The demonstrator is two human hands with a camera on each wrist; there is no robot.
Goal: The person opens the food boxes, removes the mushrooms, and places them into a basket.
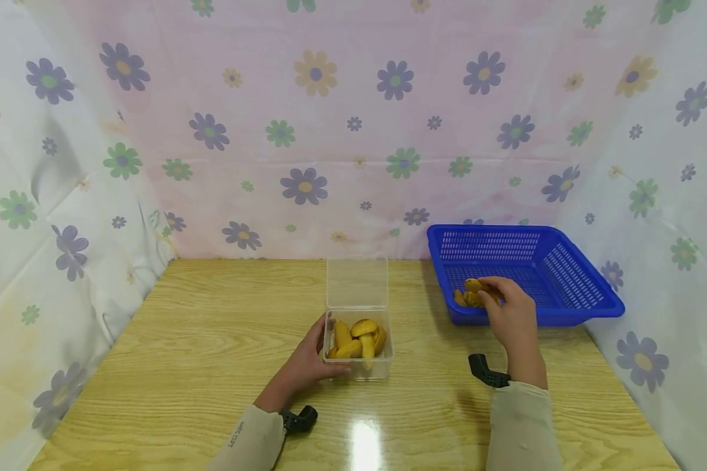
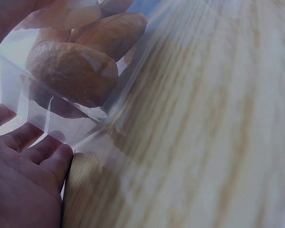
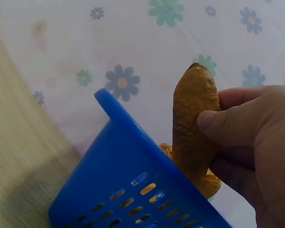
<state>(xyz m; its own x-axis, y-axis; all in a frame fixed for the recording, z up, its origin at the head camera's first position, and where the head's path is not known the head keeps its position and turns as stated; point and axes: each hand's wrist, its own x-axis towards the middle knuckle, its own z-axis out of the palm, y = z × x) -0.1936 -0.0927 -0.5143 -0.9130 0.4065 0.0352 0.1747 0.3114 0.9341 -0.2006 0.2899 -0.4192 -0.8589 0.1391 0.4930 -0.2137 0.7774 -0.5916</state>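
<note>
My left hand [image 1: 309, 360] grips a clear plastic box [image 1: 377, 371] from its left side, thumb along the front; its hinged lid [image 1: 357, 282] stands up at the back. Several yellow-brown mushrooms [image 1: 364, 328] lie inside, one with cap and stem plainly visible. In the left wrist view, mushrooms [image 2: 73, 71] show through the clear wall above my fingers. My right hand [image 1: 511, 311] pinches a yellow-brown mushroom [image 3: 194, 118] between thumb and fingers, over the near left corner of a blue basket [image 1: 583, 316]. More mushrooms [image 1: 459, 298] lie in that corner, partly hidden by the hand.
The basket has slotted walls and stands at the back right of the wood-grain table [image 1: 224, 327]. A flowered cloth [image 1: 342, 131] hangs behind the table and along both sides. Each wrist wears a black camera mount [image 1: 489, 373].
</note>
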